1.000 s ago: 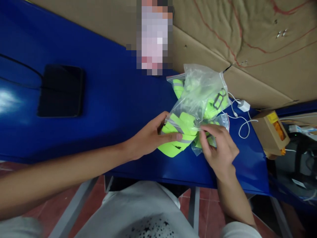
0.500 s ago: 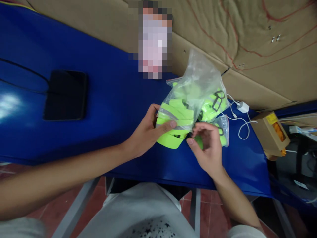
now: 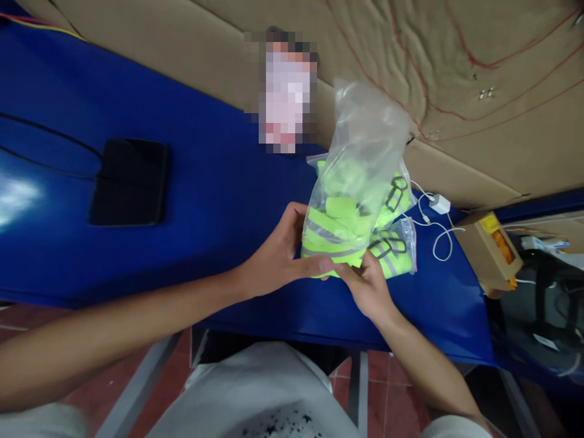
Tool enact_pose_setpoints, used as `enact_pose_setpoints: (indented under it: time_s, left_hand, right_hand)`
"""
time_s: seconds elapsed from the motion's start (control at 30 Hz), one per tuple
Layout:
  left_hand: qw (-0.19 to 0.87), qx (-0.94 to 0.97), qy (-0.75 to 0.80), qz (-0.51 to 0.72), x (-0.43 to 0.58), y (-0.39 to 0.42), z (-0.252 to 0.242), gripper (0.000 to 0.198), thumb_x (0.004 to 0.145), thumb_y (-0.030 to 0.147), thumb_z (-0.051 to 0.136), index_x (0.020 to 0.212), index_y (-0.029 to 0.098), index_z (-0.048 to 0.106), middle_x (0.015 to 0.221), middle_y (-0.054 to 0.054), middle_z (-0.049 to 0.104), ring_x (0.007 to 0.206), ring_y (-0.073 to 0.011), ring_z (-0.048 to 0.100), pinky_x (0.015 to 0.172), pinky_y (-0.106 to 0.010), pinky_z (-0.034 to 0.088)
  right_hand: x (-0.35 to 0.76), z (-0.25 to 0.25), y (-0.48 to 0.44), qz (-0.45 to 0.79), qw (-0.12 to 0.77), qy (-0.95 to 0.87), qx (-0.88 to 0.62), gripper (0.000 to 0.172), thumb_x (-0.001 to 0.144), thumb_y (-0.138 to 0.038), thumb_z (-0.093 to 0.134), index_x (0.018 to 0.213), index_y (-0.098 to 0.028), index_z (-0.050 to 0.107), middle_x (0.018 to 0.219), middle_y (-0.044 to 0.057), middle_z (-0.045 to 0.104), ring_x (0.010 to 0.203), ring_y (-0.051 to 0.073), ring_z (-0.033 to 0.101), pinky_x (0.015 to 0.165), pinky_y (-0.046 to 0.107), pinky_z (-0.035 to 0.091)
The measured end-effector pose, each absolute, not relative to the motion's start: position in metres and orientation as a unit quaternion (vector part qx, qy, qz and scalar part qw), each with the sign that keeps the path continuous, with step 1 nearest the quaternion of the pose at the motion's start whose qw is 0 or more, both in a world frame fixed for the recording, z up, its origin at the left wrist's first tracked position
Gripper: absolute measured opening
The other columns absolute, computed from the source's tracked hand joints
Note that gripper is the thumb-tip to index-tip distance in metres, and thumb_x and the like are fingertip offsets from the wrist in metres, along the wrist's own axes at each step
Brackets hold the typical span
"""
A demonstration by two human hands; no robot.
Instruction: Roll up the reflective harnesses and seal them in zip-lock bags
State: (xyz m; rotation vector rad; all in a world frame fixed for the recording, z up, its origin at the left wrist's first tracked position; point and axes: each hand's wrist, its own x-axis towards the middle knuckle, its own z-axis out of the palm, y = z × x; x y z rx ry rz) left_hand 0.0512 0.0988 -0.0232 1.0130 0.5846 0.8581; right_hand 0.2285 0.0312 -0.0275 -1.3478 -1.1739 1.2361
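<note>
A bright yellow-green strap bundle (image 3: 335, 234) with grey reflective stripes sits in the lower part of a clear plastic bag (image 3: 369, 121), whose upper part stands up. My left hand (image 3: 285, 258) grips the bundle from the left, thumb across its front edge. From the right, my right hand (image 3: 367, 286) holds the lower right corner, its thumb near the left thumb. Behind and to the right lie more bagged strap bundles (image 3: 396, 258) with dark buckles, partly hidden by the held one.
On the blue table (image 3: 219, 176) a black flat device (image 3: 130, 182) with cables lies left. A blurred-out object (image 3: 287, 97) stands at the back. A white charger (image 3: 439, 204) with cable and a cardboard box (image 3: 490, 252) are at right, beside dark equipment (image 3: 542, 304).
My right hand has moved in from the right and now grips the bundle. The straps below the bag's edge are now mostly inside it, and the bundle sits slightly further right in view.
</note>
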Motion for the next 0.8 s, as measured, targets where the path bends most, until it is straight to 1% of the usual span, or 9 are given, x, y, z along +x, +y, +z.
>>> enact_pose_setpoints:
  time_s: [0.03,0.1,0.2,0.27,0.3,0.37,0.47,0.63,0.8]
  left_hand:
    - [0.750,0.458,0.271,0.393,0.050,0.101,-0.024,0.060,0.071,0.053,0.089,0.108,0.024,0.050,0.107,-0.003,0.063,0.096,-0.0202,0.065,0.078,-0.030,0.054]
    - [0.751,0.443,0.289,0.396,0.049,0.104,-0.024,0.056,0.075,0.055,0.085,0.109,0.022,0.055,0.107,-0.004,0.066,0.097,-0.0205,0.066,0.078,-0.029,0.055]
    - [0.743,0.436,0.310,0.403,0.049,0.106,-0.023,0.050,0.078,0.045,0.086,0.111,0.022,0.056,0.104,-0.002,0.068,0.094,-0.0201,0.068,0.078,-0.030,0.056]
    - [0.731,0.452,0.306,0.410,0.050,0.105,-0.020,0.054,0.074,0.037,0.089,0.114,0.024,0.055,0.106,-0.001,0.069,0.098,-0.0219,0.069,0.081,-0.031,0.057]
    - [0.732,0.461,0.293,0.407,0.051,0.104,-0.019,0.056,0.075,0.035,0.089,0.116,0.024,0.055,0.109,-0.002,0.070,0.104,-0.0236,0.069,0.084,-0.033,0.057]
    - [0.751,0.469,0.257,0.388,0.053,0.102,-0.018,0.054,0.079,0.036,0.086,0.121,0.022,0.055,0.119,-0.006,0.071,0.115,-0.0269,0.067,0.091,-0.035,0.057]
    - [0.764,0.469,0.227,0.380,0.057,0.099,-0.023,0.050,0.086,0.040,0.079,0.126,0.020,0.057,0.127,-0.009,0.071,0.123,-0.0289,0.065,0.100,-0.037,0.056]
    - [0.739,0.482,0.223,0.415,0.060,0.096,-0.034,0.051,0.093,0.048,0.070,0.134,0.018,0.059,0.142,-0.012,0.064,0.135,-0.0304,0.058,0.114,-0.041,0.049]
    - [0.748,0.492,0.238,0.377,0.064,0.088,-0.032,0.057,0.094,0.053,0.067,0.141,0.020,0.059,0.142,-0.010,0.065,0.139,-0.0293,0.055,0.121,-0.043,0.041]
  right_hand:
    - [0.230,-0.027,0.031,0.502,0.465,-0.484,-0.546,0.033,0.084,-0.046,0.079,0.106,-0.026,0.066,0.097,0.002,0.078,0.076,0.021,0.075,0.069,0.036,0.066]
    - [0.232,-0.028,0.031,0.499,0.459,-0.497,-0.542,0.030,0.083,-0.043,0.081,0.102,-0.025,0.066,0.090,0.001,0.077,0.071,0.020,0.074,0.066,0.036,0.066]
    - [0.233,-0.031,0.032,0.517,0.444,-0.490,-0.544,0.032,0.077,-0.041,0.086,0.096,-0.025,0.066,0.088,0.000,0.077,0.069,0.020,0.073,0.065,0.036,0.066]
    - [0.234,-0.035,0.033,0.532,0.444,-0.466,-0.550,0.035,0.072,-0.039,0.089,0.096,-0.025,0.068,0.087,-0.001,0.078,0.069,0.020,0.073,0.065,0.036,0.066]
    - [0.235,-0.036,0.034,0.533,0.451,-0.454,-0.553,0.036,0.070,-0.037,0.090,0.097,-0.025,0.069,0.088,0.000,0.078,0.071,0.021,0.074,0.067,0.036,0.066]
    - [0.237,-0.038,0.035,0.533,0.476,-0.423,-0.557,0.038,0.068,-0.034,0.092,0.099,-0.025,0.071,0.093,0.000,0.079,0.082,0.022,0.075,0.077,0.037,0.066]
    - [0.237,-0.034,0.036,0.573,0.495,-0.364,-0.543,0.045,0.065,-0.030,0.094,0.104,-0.025,0.072,0.102,0.002,0.080,0.098,0.024,0.076,0.093,0.040,0.063]
    - [0.234,-0.017,0.036,0.673,0.494,-0.284,-0.472,0.042,0.073,-0.028,0.089,0.112,-0.027,0.074,0.111,0.002,0.079,0.105,0.023,0.075,0.102,0.039,0.060]
    - [0.233,-0.016,0.035,0.679,0.520,-0.252,-0.453,0.037,0.075,-0.023,0.086,0.111,-0.029,0.076,0.107,0.000,0.080,0.112,0.021,0.073,0.111,0.037,0.056]
